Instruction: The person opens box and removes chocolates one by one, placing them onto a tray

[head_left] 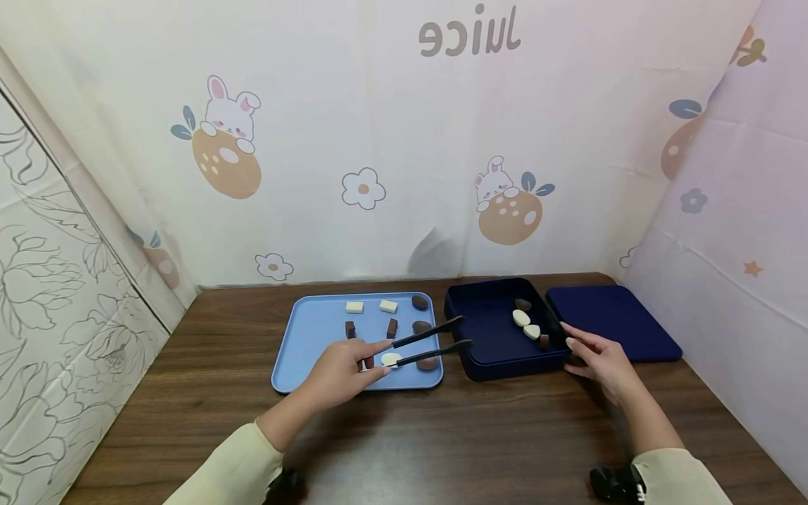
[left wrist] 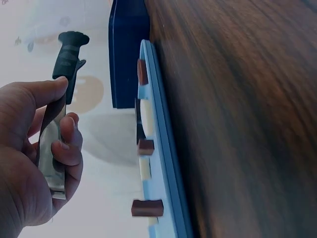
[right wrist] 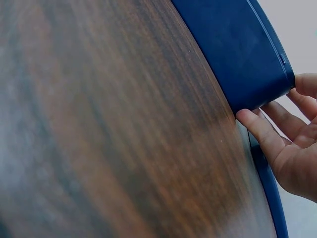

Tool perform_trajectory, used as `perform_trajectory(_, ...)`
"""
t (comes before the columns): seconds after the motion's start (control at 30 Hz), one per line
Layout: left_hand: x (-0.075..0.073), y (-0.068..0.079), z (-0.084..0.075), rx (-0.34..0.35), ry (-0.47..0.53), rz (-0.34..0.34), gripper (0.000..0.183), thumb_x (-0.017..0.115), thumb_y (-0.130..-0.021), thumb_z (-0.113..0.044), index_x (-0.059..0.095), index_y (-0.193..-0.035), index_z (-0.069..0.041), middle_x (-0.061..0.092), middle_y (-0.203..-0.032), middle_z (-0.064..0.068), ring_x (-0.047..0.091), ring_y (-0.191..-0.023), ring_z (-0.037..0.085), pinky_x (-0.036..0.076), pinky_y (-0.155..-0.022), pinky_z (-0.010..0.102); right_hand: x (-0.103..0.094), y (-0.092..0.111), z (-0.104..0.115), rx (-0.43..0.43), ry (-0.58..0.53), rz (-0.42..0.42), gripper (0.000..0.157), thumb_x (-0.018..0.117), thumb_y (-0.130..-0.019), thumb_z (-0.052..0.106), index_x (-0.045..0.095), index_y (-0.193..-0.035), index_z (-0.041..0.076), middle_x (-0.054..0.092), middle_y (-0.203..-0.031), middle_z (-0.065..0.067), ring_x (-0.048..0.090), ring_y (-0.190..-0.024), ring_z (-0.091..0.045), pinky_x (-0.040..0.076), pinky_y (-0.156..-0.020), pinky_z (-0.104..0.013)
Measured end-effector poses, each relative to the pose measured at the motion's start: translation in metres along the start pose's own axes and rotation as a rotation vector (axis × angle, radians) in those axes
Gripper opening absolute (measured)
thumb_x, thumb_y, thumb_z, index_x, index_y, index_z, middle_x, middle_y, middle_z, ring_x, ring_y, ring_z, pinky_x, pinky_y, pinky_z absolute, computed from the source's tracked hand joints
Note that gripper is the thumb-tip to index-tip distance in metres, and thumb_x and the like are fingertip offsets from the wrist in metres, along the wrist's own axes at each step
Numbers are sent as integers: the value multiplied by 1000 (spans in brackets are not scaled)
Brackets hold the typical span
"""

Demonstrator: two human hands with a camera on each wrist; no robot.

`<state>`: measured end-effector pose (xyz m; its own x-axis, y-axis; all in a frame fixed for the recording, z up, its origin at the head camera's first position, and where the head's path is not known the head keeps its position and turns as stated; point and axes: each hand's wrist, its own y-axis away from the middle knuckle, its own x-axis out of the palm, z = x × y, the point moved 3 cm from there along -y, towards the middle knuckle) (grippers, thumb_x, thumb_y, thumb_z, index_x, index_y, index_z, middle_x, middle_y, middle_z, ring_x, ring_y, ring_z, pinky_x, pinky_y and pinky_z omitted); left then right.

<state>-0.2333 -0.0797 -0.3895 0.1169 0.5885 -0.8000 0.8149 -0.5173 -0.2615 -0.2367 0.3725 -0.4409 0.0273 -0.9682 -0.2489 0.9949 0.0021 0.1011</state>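
My left hand (head_left: pixel 344 368) holds a pair of metal tongs (left wrist: pixel 52 153) with black tips. The tong arms stand apart with nothing between them, and their tips overlap the left wall of a navy box (head_left: pixel 486 337). Below the tongs lies a light blue tray (head_left: pixel 306 337) bearing several chocolate-like pieces: white blocks (head_left: pixel 355 307), brown blocks (head_left: pixel 392 328), brown ovals (head_left: pixel 419 302) and a white oval (head_left: pixel 391 359). Inside the box are a dark oval (head_left: pixel 522 304), two white ovals (head_left: pixel 520 318) and a brown block (head_left: pixel 543 341). My right hand (head_left: pixel 602 365) touches the box's front right corner, fingers fairly straight.
A flat navy lid (head_left: pixel 615 322) lies right of the box on the brown wooden table (head_left: pixel 480 435). Printed curtains (head_left: pixel 362 126) stand behind the table and along its right side. A flower-line panel (head_left: pixel 57 301) borders the left.
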Motion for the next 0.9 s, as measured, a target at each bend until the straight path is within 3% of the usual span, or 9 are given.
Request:
perform_trajectory(0.57, 7, -27, -16, 45, -121, 6, 43, 70, -91, -32, 65, -131, -19, 48, -67, -12, 44, -59, 5, 39, -52, 23, 1, -2, -1, -1, -21, 5, 62, 53, -101, 35, 31, -151, 6, 14, -156, -27, 19, -139, -43, 53, -84, -34)
perform_trajectory(0.7, 9, -32, -18, 41, -133, 22, 44, 71, -91, -34, 65, -132, -21, 48, -65, -13, 43, -58, 6, 38, -50, 23, 1, -2, -2, 7, -16, 1, 62, 54, -101, 35, 32, -151, 7, 16, -156, -27, 34, -136, -27, 53, -84, -34)
perform_trajectory(0.8, 10, -36, -19, 42, -131, 41, 45, 70, -91, -35, 64, -133, -21, 48, -65, -13, 42, -57, 6, 37, -50, 23, 0, -2, -2, 8, -15, -4, 62, 55, -100, 35, 33, -151, 8, 16, -156, -26, 35, -135, -24, 53, -84, -34)
perform_trajectory(0.9, 11, -41, -19, 46, -134, 59, 46, 70, -91, -36, 63, -134, -21, 49, -65, -13, 42, -56, 7, 37, -50, 23, -1, -2, -2, 8, -24, -5, 61, 54, -100, 34, 32, -151, 8, 15, -156, -27, 23, -139, -37, 53, -84, -34)
